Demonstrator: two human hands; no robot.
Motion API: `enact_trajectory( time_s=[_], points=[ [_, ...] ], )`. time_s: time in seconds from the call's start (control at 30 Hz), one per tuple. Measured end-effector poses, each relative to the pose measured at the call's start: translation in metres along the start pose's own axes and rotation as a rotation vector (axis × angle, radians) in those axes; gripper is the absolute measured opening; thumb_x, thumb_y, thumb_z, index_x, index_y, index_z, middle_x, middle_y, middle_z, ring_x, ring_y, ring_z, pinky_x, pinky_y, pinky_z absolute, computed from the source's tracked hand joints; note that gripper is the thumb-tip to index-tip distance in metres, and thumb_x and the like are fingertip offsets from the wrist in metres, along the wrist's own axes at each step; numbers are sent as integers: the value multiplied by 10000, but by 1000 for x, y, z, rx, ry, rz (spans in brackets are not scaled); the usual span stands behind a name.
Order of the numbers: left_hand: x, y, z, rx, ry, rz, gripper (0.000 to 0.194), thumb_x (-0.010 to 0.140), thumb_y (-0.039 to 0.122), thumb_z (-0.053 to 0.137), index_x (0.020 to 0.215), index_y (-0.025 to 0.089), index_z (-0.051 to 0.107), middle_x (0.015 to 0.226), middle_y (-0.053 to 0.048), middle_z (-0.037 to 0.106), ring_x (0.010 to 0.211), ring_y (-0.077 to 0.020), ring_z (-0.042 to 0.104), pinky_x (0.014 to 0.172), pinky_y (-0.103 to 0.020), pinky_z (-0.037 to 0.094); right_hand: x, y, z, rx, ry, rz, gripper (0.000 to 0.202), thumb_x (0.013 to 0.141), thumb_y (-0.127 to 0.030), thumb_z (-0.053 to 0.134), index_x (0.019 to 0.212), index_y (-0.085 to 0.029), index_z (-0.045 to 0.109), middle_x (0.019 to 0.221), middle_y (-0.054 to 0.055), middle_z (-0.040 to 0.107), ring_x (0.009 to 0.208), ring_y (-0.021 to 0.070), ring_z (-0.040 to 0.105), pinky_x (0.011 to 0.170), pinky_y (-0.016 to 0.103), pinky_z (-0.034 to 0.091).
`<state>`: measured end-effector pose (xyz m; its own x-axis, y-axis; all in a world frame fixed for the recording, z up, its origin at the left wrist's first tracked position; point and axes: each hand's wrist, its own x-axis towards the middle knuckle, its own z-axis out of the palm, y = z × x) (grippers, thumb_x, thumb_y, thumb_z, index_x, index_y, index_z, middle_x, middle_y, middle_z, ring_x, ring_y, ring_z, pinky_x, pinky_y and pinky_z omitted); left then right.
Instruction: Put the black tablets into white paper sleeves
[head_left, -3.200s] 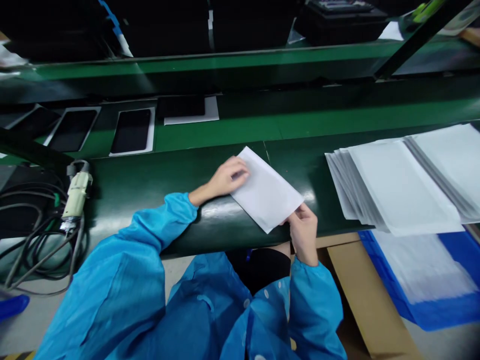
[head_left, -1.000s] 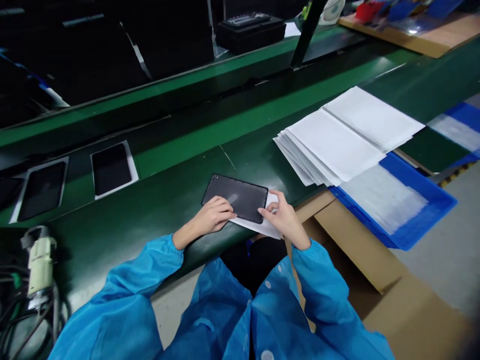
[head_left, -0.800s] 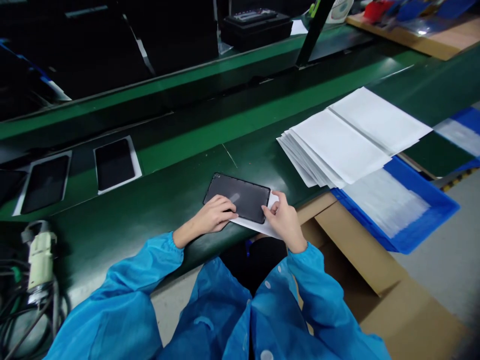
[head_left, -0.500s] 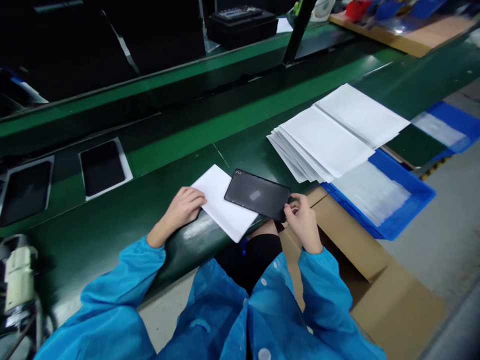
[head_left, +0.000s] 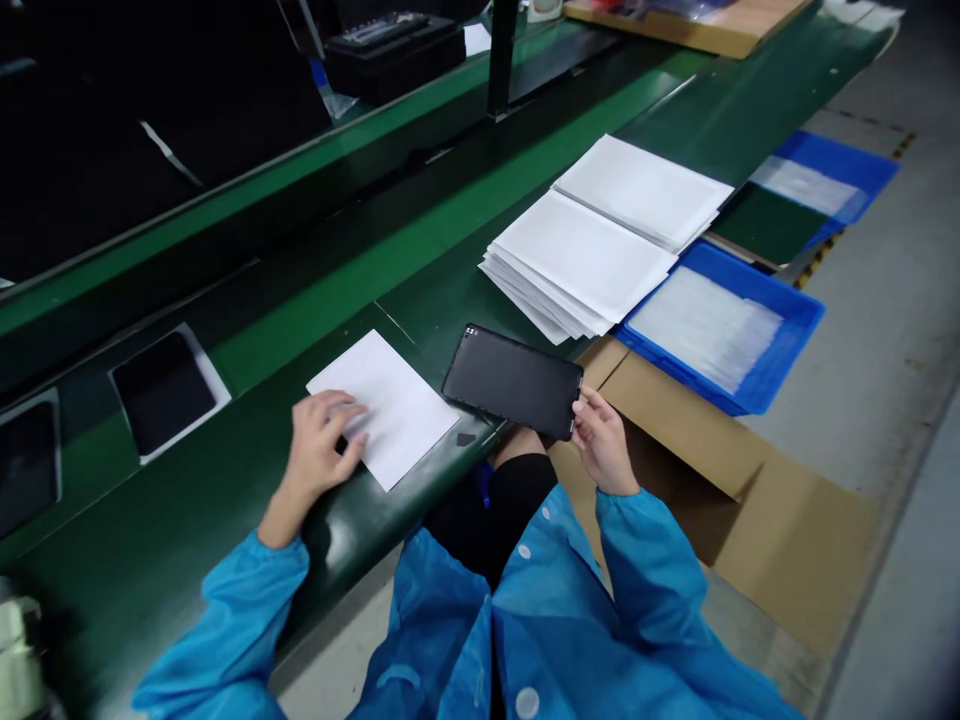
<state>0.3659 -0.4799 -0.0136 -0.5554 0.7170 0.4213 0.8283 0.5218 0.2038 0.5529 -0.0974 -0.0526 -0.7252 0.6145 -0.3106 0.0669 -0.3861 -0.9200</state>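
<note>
My right hand pinches the right end of a black tablet, with the thumb on top. The tablet has a small camera mark at its upper left corner, and it is tilted over the bench edge. A flat white sheet or sleeve lies on the green bench to the left of the tablet. Over this sheet's left edge is my left hand, its fingers apart and slightly curled, holding nothing. Whether its fingertips touch the sheet I cannot tell. A small dark patch lies near the sheet's right corner.
Two stacks of white sleeves lie at the right on the green bench. Beside them are a blue tray with clear bags and an open cardboard box below. Two dark tablets on white, one here, lie left.
The tablet has come off the white sheet to its right, still in my right hand. My left hand has let go of the sheet's edge and opened. The view has shifted right.
</note>
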Motion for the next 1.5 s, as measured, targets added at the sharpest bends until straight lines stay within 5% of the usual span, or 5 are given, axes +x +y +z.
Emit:
enact_trajectory(
  time_s=[0.2, 0.6, 0.83, 1.07, 1.5],
  points=[
    [9, 79, 24, -95, -307, 101, 502, 1003, 542, 579, 1335, 168, 627, 1259, -188, 655, 1165, -369, 580, 953, -495, 469, 1, -9, 8, 40, -42, 0, 441, 729, -452, 828, 1087, -264, 652, 652, -81, 581, 424, 79, 422, 358, 208, 310],
    [-2, 127, 18, 47, -408, 16, 147, 981, 319, 600, 984, 176, 637, 1053, -155, 630, 981, -336, 539, 798, -454, 490, -3, -10, 8, 5, -70, -40, 420, 753, -469, 808, 1074, -279, 613, 640, -95, 524, 407, 82, 412, 362, 220, 325],
    [10, 102, 7, -199, -348, -19, 248, 1052, 179, 454, 883, 191, 634, 879, -91, 643, 858, -252, 594, 771, -376, 517, -4, -12, 9, 4, -73, -33, 428, 763, -457, 804, 1102, -276, 615, 650, -88, 539, 422, 89, 432, 366, 220, 319],
    [20, 60, 5, -493, -274, -420, 263, 955, 326, 609, 727, 194, 613, 686, -6, 606, 603, -138, 543, 587, -249, 452, -4, -8, 6, -14, -62, -32, 426, 750, -452, 807, 1093, -280, 622, 670, -77, 558, 436, 92, 444, 365, 218, 320],
    [23, 53, 11, -666, -370, -599, 391, 906, 518, 649, 760, 159, 698, 634, -9, 645, 564, -127, 509, 550, -239, 389, -5, -6, 12, 50, -53, 47, 456, 706, -416, 866, 1090, -271, 667, 666, -73, 582, 491, 102, 503, 441, 209, 411]
  ],
)
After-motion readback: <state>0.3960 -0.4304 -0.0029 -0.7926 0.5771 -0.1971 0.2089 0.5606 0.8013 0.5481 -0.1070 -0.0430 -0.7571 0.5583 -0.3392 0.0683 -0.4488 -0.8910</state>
